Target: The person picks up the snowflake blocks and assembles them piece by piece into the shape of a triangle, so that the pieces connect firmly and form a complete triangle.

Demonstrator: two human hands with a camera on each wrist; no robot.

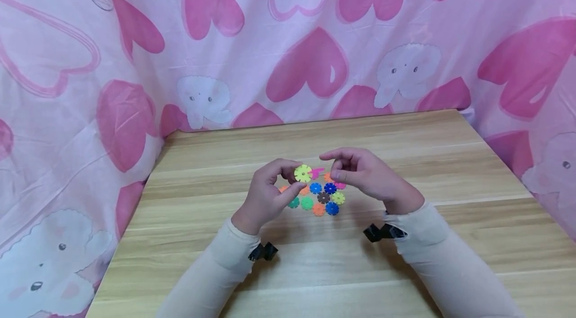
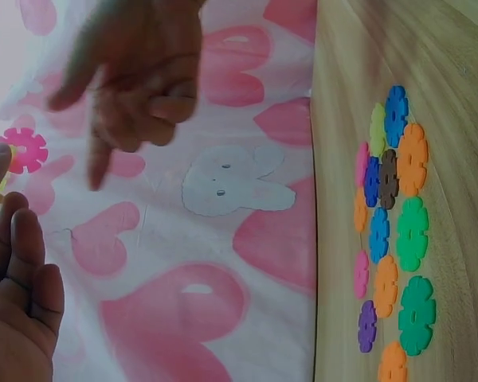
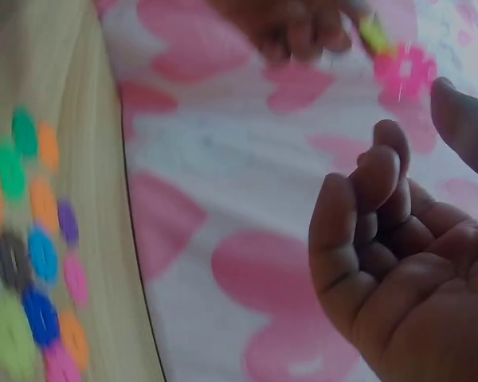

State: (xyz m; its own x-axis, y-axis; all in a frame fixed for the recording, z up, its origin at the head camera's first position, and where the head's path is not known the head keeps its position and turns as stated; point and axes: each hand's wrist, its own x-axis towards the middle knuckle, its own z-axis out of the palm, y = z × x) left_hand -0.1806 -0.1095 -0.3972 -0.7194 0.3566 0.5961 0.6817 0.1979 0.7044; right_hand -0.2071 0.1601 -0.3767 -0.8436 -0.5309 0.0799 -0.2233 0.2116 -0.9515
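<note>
Between the thumb and fingers of my left hand (image 1: 269, 195) is a yellow notched snowflake disc (image 1: 303, 173), pinched above the table. A pink snowflake disc (image 3: 406, 72) is joined to it at an angle and sticks out toward the right. My right hand (image 1: 373, 176) hovers just right of the joined pair, holding nothing; its index finger reaches out and the other fingers bend loosely. Under both hands lies a group of loose snowflake discs, among them a brown one (image 1: 323, 197), a dark blue one (image 1: 332, 208) and a green one (image 2: 413, 233).
The loose discs lie flat on a wood-grain table (image 1: 315, 278), close together. A pink curtain (image 1: 252, 48) with hearts and white animal figures hangs behind the table and along its sides. Black wrist mounts (image 1: 384, 232) sit on both sleeves.
</note>
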